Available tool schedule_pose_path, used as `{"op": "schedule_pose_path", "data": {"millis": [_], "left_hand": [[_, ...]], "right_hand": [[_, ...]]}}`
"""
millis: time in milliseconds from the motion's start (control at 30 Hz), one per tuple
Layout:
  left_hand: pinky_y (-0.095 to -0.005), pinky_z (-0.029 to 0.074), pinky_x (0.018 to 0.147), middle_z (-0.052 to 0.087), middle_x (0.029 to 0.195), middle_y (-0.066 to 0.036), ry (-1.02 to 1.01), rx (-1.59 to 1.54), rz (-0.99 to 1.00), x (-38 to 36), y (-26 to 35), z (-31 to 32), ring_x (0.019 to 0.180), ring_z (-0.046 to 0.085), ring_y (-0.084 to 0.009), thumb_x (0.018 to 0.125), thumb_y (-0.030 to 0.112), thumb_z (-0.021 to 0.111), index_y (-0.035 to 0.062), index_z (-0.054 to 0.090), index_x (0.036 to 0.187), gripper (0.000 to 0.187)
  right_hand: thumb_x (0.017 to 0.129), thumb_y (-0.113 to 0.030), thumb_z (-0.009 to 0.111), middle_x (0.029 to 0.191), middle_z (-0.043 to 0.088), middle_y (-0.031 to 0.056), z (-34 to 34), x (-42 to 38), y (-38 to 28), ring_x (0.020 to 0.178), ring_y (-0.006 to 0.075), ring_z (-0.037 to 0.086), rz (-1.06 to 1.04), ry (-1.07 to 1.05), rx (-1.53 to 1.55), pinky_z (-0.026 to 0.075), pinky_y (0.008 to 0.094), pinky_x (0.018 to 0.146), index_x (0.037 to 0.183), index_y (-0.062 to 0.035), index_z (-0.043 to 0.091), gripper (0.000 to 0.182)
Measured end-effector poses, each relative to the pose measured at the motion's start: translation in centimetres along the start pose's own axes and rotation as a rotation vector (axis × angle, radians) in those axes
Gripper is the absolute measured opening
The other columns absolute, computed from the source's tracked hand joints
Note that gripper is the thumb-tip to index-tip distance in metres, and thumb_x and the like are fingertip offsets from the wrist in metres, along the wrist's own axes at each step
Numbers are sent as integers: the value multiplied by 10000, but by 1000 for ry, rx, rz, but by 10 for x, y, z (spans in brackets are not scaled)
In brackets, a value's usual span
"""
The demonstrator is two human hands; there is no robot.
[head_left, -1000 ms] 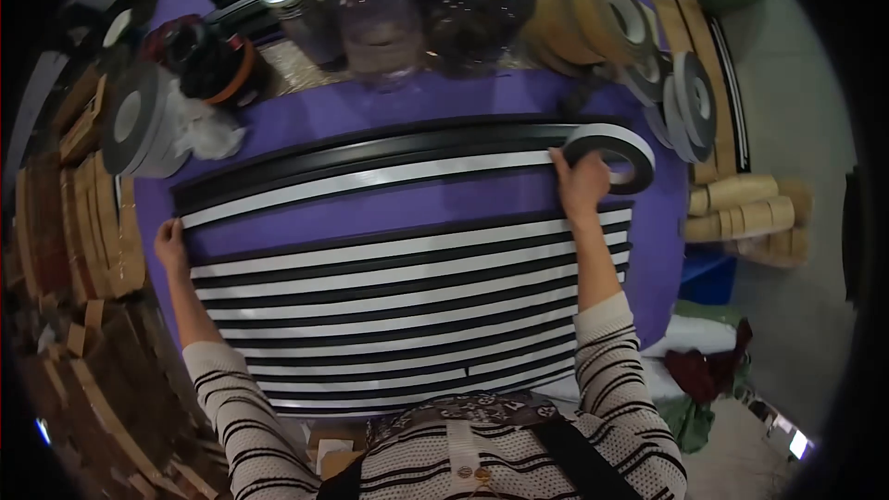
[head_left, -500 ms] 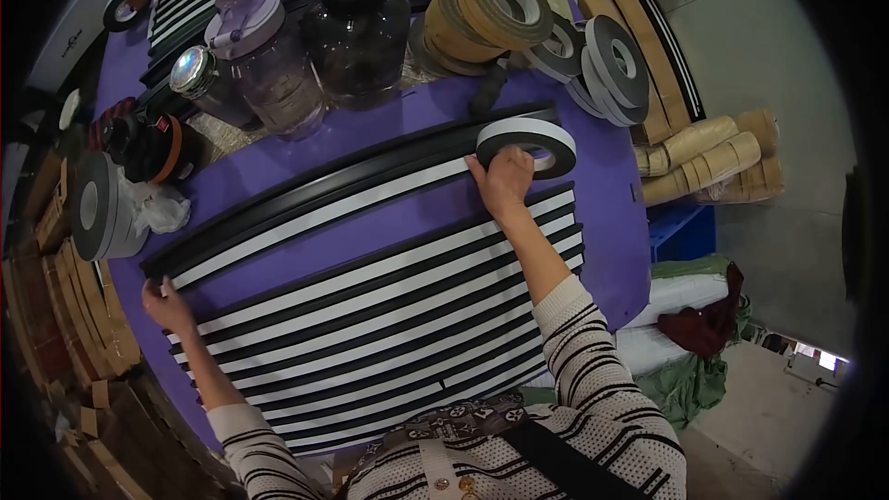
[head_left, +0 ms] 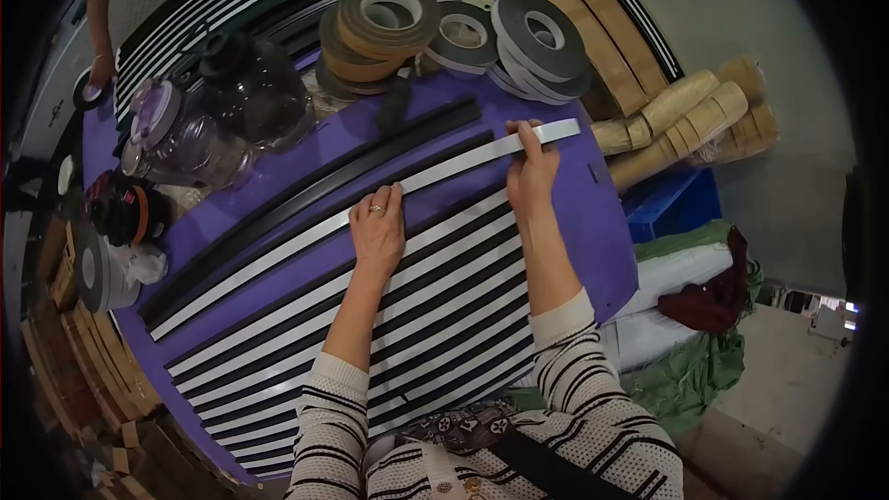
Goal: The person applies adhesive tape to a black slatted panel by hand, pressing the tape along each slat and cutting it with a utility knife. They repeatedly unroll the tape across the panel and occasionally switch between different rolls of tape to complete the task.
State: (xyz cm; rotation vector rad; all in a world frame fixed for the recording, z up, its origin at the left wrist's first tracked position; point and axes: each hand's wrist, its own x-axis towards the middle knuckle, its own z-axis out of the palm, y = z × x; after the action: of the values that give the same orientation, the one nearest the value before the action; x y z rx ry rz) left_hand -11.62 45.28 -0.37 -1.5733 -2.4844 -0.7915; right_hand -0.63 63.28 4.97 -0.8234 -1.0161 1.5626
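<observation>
A long black strip lies across the purple table with white tape along it. My left hand, a ring on one finger, rests with its fingers laid on the tape near the strip's middle. Farther right, my right hand grips a roll of white tape, turned nearly edge-on. The tape runs unbroken from this roll down to the strip. Behind lies a bare black strip. Nearer my body, several black strips with white tape lie side by side.
Tape rolls and brown rolls stand at the back, beside a purple-lidded bottle and a dark bottle. A grey roll sits at the left edge. Another person's arm reaches in at far left.
My left hand has moved from the strip's left end to its middle. My right hand has shifted slightly right with the tape roll, which has turned from face-up to edge-on. The view has shifted.
</observation>
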Motion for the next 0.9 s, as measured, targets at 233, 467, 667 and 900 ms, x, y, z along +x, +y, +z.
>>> {"op": "schedule_pose_path", "data": {"millis": [233, 467, 667, 900], "left_hand": [[-357, 319, 816, 473, 1025, -28, -67, 82, 29, -1, -2, 4, 952, 440, -221, 700, 52, 545, 114, 496, 1121, 428], [-366, 307, 817, 454, 1045, -22, -87, 100, 40, -1, -3, 1, 967, 425, -214, 677, 54, 557, 124, 491, 1132, 465], [-354, 305, 792, 454, 1020, -17, -60, 95, 47, -1, -3, 1, 955, 422, -206, 663, 50, 559, 120, 494, 1124, 470], [-366, 304, 817, 460, 1020, -30, -22, 34, 11, -1, -2, -1, 958, 420, -212, 654, 62, 548, 107, 520, 1091, 440]], "right_hand": [[614, -223, 704, 753, 570, 190, -56, 56, 21, 707, 350, 551, -383, -43, -1149, 424, 401, 676, 848, 49, 497, 414], [612, -299, 704, 762, 538, 171, -68, 61, 54, 762, 336, 511, -564, -47, -1523, 378, 391, 739, 803, 34, 502, 434], [624, -345, 689, 806, 535, 167, -61, 63, 49, 783, 327, 507, -649, -101, -1676, 379, 400, 735, 846, 36, 509, 476], [708, -314, 627, 779, 550, 100, 20, 16, -12, 756, 281, 533, -488, -149, -1533, 422, 380, 647, 817, -47, 561, 296]]}}
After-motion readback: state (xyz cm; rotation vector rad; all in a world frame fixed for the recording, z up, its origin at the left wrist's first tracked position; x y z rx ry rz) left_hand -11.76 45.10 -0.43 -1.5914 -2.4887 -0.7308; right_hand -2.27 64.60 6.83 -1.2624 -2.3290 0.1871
